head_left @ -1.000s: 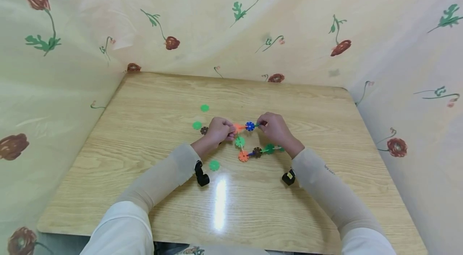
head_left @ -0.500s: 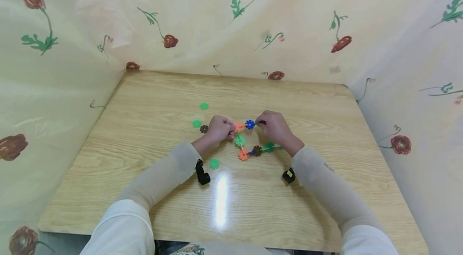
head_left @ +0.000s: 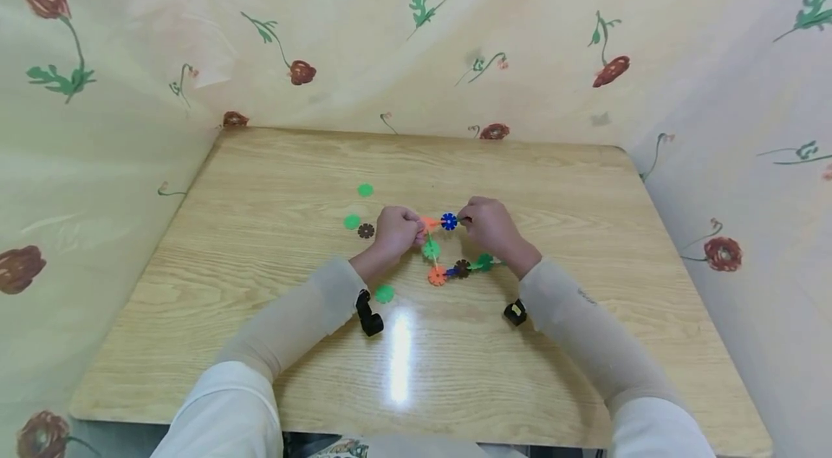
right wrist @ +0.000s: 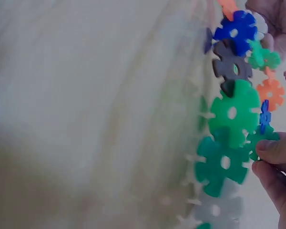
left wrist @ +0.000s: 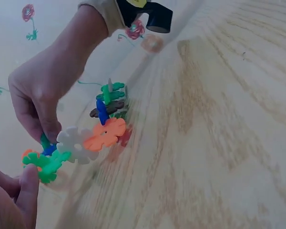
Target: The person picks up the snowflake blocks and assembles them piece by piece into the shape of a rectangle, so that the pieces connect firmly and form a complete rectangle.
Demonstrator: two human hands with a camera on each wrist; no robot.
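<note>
A chain of interlocking snowflake discs lies in a bent line between the hands. My left hand (head_left: 398, 230) pinches the chain at an orange disc (head_left: 427, 224); part of that disc is hidden by the fingers. Beyond it come a blue disc (head_left: 449, 221) and a green disc (right wrist: 257, 142), which my right hand (head_left: 490, 225) pinches between thumb and fingertips. From the left hand the chain also runs through a light green disc (head_left: 431, 250), another orange disc (head_left: 437, 275), a brown disc (head_left: 462, 269) and a green disc (head_left: 484, 262). Its far end is hidden by my right wrist.
Left of the hands, loose green discs (head_left: 365, 190) and a brown disc (head_left: 366, 231) lie on the wooden table (head_left: 260, 183). Another loose green disc (head_left: 384, 294) lies near the left wrist. A flowered cloth (head_left: 364, 32) surrounds the table at the back and sides.
Both hands keep their holds on the chain and barely move. The head view shifts slightly.
</note>
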